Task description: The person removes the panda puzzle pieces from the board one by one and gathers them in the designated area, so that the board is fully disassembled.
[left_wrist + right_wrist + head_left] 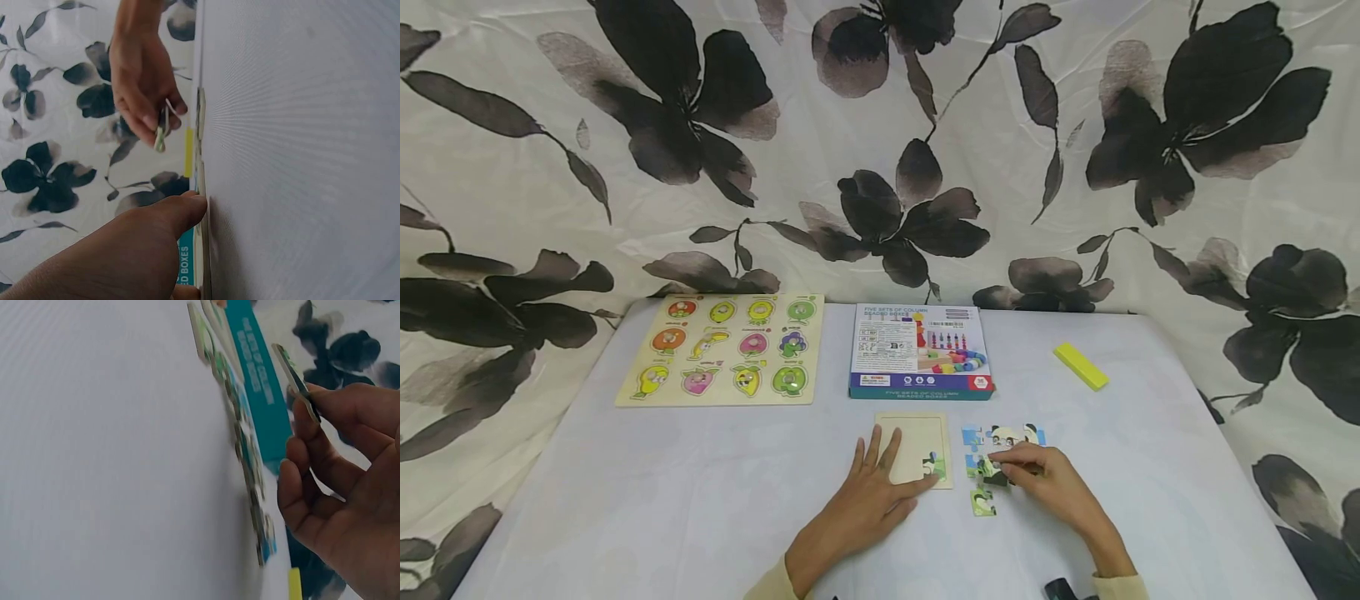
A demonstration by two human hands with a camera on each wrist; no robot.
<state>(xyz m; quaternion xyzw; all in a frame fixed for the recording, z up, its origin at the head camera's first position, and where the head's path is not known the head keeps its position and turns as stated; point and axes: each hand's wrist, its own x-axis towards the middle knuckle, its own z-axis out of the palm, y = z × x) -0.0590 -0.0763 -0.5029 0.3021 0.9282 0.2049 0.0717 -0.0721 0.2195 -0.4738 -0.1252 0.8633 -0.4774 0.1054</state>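
Note:
My left hand [867, 500] lies with spread, straight fingers on a small pale puzzle board [921, 432]. Its thumb touches the board's lower right corner, beside a jigsaw piece [931, 463] placed there. To the right of the board, my right hand [1054, 485] pinches another jigsaw piece [292, 374] between thumb and fingers. The right wrist view shows this piece edge-on, raised off the table; its full picture is hidden. Beneath and around that hand lie several loose panda jigsaw pieces [973, 437], partly covered by the fingers. One green-edged loose piece [982, 502] sits nearest me.
Behind the board stands a flat beaded-column toy box [883, 350]. A fruit puzzle board [741, 333] lies at the back left, and a yellow block [1081, 367] at the back right. Close to my right sleeve is a black object [1060, 589], cut off by the frame.

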